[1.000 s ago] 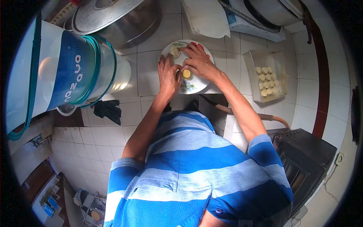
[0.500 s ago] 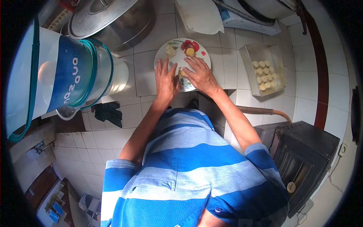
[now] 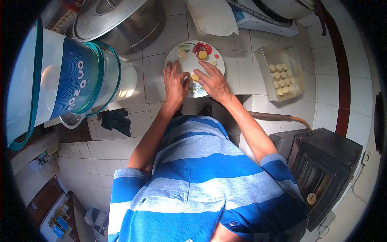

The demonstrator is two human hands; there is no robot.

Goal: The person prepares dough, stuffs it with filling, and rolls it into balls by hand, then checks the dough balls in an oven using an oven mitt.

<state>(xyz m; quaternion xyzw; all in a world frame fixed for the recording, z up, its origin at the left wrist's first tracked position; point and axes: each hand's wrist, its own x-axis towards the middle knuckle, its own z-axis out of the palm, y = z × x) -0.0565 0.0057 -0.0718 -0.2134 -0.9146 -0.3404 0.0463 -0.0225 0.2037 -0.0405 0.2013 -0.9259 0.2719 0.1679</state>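
A small round yellow piece [image 3: 194, 76] was framed between the left hand [image 3: 175, 84] and the right hand [image 3: 216, 84], above the near half of a round white plate printed with flowers [image 3: 191, 67]. The hands were spaced slightly apart, fingers bent inward; whether the piece was pinched or only touched could not be told. Both sides of the plate were partly covered by them. Beyond the fingertips, a second yellow disc [image 3: 202, 55] was set on the printed red flower, with a pale soft lump [image 3: 182, 53] to its left.

The white tiled counter [image 3: 155, 76] was crowded on the left by a large clear bucket with teal rims and a blue label [image 3: 76, 76], and behind by a big lidded steel pot [image 3: 141, 32]. To the right, well apart from the plate, pale round pieces [image 3: 283, 78] were grouped in a rectangular metal tin [image 3: 265, 60].
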